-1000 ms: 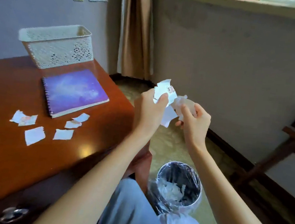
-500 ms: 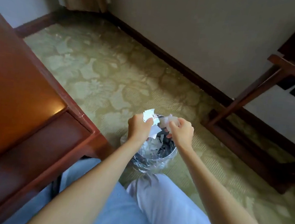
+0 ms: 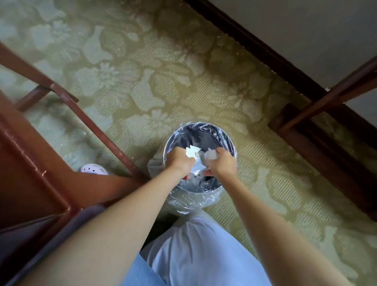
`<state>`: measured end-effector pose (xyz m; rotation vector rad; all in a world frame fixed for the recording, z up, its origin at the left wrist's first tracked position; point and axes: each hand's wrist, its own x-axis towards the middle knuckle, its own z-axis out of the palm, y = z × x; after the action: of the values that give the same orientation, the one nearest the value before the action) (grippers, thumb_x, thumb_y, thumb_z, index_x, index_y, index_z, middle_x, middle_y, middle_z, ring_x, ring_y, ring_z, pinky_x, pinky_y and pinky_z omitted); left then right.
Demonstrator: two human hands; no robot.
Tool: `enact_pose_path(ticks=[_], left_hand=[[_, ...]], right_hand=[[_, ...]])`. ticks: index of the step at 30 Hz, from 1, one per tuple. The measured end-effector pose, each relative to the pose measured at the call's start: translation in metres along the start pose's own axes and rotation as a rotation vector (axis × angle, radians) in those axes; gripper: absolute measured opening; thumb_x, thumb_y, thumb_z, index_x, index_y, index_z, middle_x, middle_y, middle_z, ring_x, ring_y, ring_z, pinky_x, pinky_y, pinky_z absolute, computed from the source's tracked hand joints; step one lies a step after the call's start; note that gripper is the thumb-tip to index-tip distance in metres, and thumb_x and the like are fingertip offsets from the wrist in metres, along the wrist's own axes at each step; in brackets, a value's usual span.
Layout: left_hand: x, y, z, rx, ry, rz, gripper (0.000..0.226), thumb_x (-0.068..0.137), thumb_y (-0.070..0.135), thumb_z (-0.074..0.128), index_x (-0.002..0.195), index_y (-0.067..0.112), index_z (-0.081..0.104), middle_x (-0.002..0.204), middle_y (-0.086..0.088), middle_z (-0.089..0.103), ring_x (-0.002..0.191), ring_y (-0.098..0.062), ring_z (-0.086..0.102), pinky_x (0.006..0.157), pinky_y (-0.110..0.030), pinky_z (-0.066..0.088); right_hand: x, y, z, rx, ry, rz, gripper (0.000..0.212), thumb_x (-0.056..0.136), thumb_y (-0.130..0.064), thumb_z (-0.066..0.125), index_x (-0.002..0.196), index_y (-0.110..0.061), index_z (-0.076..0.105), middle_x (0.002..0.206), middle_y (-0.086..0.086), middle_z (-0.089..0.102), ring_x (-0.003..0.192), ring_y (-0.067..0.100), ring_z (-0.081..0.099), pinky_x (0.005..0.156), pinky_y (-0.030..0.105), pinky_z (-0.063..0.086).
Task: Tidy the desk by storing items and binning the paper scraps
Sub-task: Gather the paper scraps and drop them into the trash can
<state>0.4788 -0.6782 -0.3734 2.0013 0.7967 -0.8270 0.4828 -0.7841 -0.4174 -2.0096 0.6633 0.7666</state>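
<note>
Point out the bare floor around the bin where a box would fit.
The green patterned carpet is bare between the plastic-lined round bin and the dark skirting board, and again between the bin and the dark wooden stand. Crowded: the bin's mouth, under the left hand, the right hand and white paper scraps; the red-brown desk rail closes its left side.

Home room: floral-patterned carpet (image 3: 144,71), wooden desk (image 3: 14,157), dark skirting board (image 3: 254,44), lined bin (image 3: 190,197).
</note>
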Motion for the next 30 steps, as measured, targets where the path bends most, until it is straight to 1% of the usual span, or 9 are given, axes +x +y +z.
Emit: enact_pose_path(ticks=[4,6,7,10,13,17,23,26,30], left_hand=[[0.014,-0.006,0.006,-0.008,-0.022,-0.023,0.027,0.091,0.0,0.046,0.115,-0.006,0.056,0.116,-0.025,0.062,0.047,-0.023,0.053,0.027,-0.014,0.036],[0.018,-0.008,0.008,-0.025,-0.015,-0.045,0.024,0.091,-0.002,0.044,0.11,-0.005,0.058,0.116,-0.025,0.062,0.077,-0.038,0.067,0.056,-0.029,0.057],[0.02,-0.009,0.009,-0.044,-0.013,-0.064,0.023,0.091,-0.005,0.041,0.105,-0.004,0.059,0.116,-0.025,0.062,0.094,-0.041,0.067,0.071,-0.037,0.057],[0.022,-0.011,0.008,-0.123,-0.019,-0.1,0.027,0.091,-0.013,0.036,0.094,-0.003,0.061,0.103,-0.019,0.061,0.107,-0.041,0.062,0.084,-0.042,0.054],[0.025,-0.015,0.007,-0.138,-0.012,-0.098,0.028,0.089,-0.014,0.039,0.094,0.0,0.062,0.108,-0.013,0.055,0.114,-0.038,0.058,0.096,-0.042,0.05],[0.017,-0.015,0.003,-0.15,-0.022,-0.087,0.044,0.091,-0.009,0.038,0.128,0.01,0.053,0.136,-0.015,0.05,0.114,-0.032,0.057,0.097,-0.039,0.05],[-0.019,0.004,-0.019,-0.068,0.022,0.07,0.039,0.09,-0.007,0.035,0.12,0.007,0.057,0.122,-0.017,0.055,0.109,-0.035,0.056,0.088,-0.037,0.048],[-0.047,0.023,-0.039,-0.035,0.084,0.184,0.026,0.09,-0.001,0.038,0.096,0.013,0.06,0.104,-0.015,0.057,0.097,-0.031,0.054,0.081,-0.03,0.044],[-0.1,0.055,-0.07,-0.057,0.197,0.36,0.035,0.09,0.004,0.039,0.12,0.008,0.058,0.121,-0.011,0.062,0.111,-0.029,0.056,0.093,-0.034,0.048]], right_hand=[[0.005,0.004,0.001,-0.005,-0.013,0.078,0.042,0.092,0.002,0.041,0.133,-0.005,0.044,0.136,0.02,0.048,0.079,0.035,0.072,0.039,0.023,0.043],[0.006,0.005,0.001,-0.007,-0.017,0.098,0.04,0.093,0.005,0.039,0.133,0.002,0.042,0.14,0.022,0.043,0.085,0.037,0.071,0.041,0.024,0.043],[0.007,0.005,0.001,-0.006,-0.019,0.102,0.037,0.093,0.006,0.039,0.129,0.004,0.045,0.14,0.022,0.043,0.088,0.038,0.07,0.041,0.023,0.044],[0.011,0.006,0.001,-0.054,-0.007,0.085,0.021,0.092,0.007,0.042,0.107,0.004,0.056,0.129,0.024,0.054,0.093,0.037,0.069,0.047,0.022,0.051],[0.015,0.008,0.001,-0.069,-0.002,0.071,0.024,0.089,0.008,0.042,0.103,0.015,0.06,0.108,0.028,0.065,0.093,0.038,0.069,0.07,0.039,0.055],[0.014,0.007,0.003,-0.138,0.032,0.021,0.025,0.087,0.002,0.034,0.081,-0.001,0.057,0.093,0.025,0.068,0.086,0.033,0.066,0.058,0.033,0.045],[-0.013,-0.016,-0.005,-0.259,0.061,-0.111,0.023,0.082,0.002,0.037,0.062,-0.006,0.044,0.057,0.009,0.042,0.062,0.027,0.043,0.052,0.03,0.032],[-0.038,-0.04,-0.02,-0.295,0.121,-0.207,0.025,0.086,-0.001,0.038,0.093,0.002,0.061,0.084,0.017,0.056,0.089,0.036,0.057,0.073,0.035,0.044],[-0.085,-0.083,-0.049,-0.292,0.255,-0.403,0.03,0.088,-0.006,0.039,0.107,-0.001,0.061,0.112,0.019,0.063,0.105,0.036,0.057,0.083,0.035,0.044]])
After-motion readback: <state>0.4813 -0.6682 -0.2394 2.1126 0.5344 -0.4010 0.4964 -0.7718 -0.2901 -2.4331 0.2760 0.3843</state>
